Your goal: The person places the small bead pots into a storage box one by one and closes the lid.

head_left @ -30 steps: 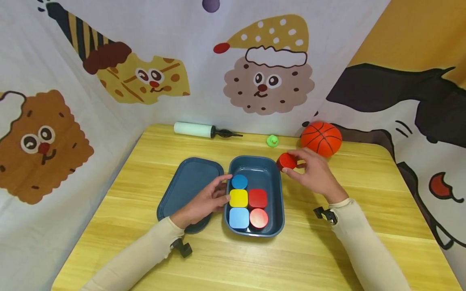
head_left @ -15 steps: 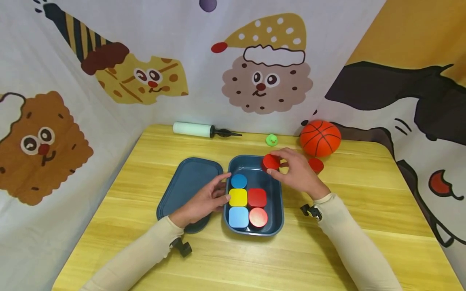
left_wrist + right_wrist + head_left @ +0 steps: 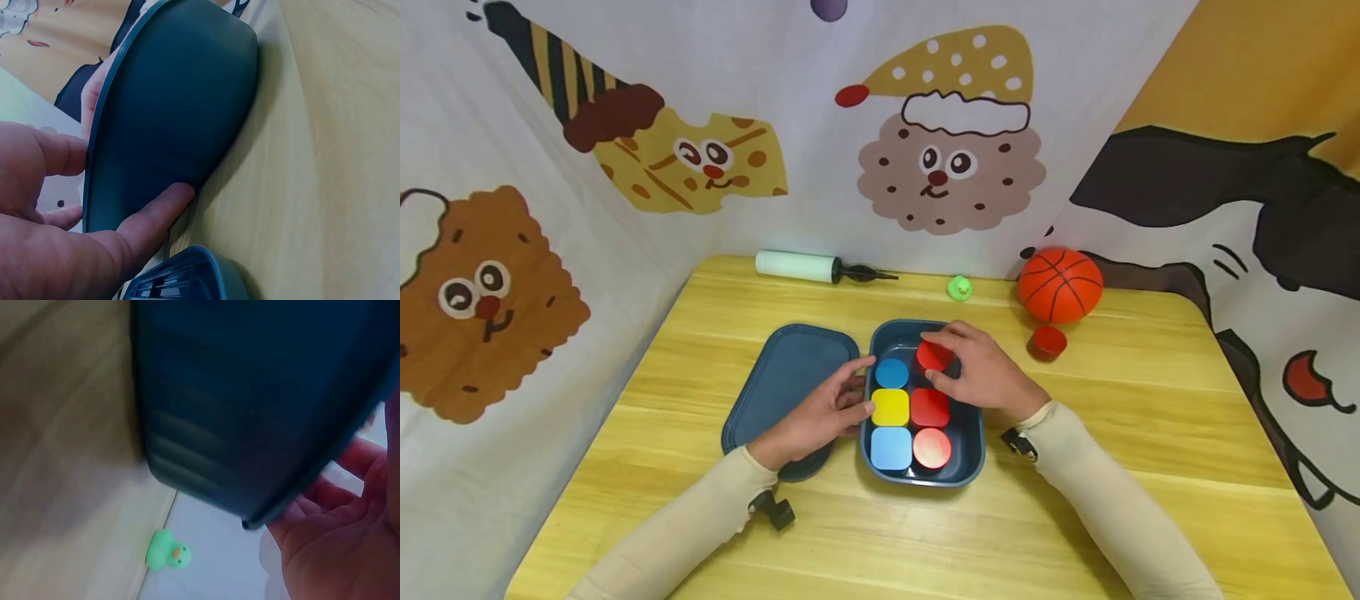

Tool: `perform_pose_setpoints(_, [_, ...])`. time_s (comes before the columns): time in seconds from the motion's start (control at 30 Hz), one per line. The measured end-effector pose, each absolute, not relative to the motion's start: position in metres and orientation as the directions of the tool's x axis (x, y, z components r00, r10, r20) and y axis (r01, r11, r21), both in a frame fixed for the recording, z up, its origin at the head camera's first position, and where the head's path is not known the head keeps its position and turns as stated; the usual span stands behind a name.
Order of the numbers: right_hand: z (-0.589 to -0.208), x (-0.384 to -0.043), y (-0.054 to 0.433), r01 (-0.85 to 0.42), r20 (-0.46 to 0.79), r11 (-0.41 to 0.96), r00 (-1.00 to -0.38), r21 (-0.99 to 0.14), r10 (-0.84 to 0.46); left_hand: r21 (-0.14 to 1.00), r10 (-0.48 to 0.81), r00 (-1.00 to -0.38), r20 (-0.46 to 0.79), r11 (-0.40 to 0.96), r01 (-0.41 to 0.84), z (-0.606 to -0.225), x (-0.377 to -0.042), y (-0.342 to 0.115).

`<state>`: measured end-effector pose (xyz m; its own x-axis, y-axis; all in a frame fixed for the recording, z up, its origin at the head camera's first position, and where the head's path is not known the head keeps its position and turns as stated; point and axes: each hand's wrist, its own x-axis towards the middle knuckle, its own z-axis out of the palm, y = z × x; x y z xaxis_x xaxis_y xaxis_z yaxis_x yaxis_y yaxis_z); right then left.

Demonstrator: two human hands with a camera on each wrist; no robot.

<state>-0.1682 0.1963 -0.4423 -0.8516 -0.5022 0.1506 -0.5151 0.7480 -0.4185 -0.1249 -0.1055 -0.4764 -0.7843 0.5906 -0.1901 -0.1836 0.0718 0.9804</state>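
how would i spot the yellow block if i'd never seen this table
On the wooden table, find the open dark blue box, just right of the flat lid in the head view. In its left column, look between the round blue block and the square light-blue block. The yellow block is the only yellow one there.

1 red cylinder (image 3: pixel 932 357) is held upright in the blue box (image 3: pixel 967 450).
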Motion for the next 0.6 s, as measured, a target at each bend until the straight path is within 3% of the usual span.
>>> perform_pose_setpoints(0.6, [-0.456,-0.167,0.186,-0.534,0.088,0.793,-0.841,-0.292,-0.534,0.978,0.584,-0.785,-0.207,0.096,-0.186,-0.475,-0.126,-0.105])
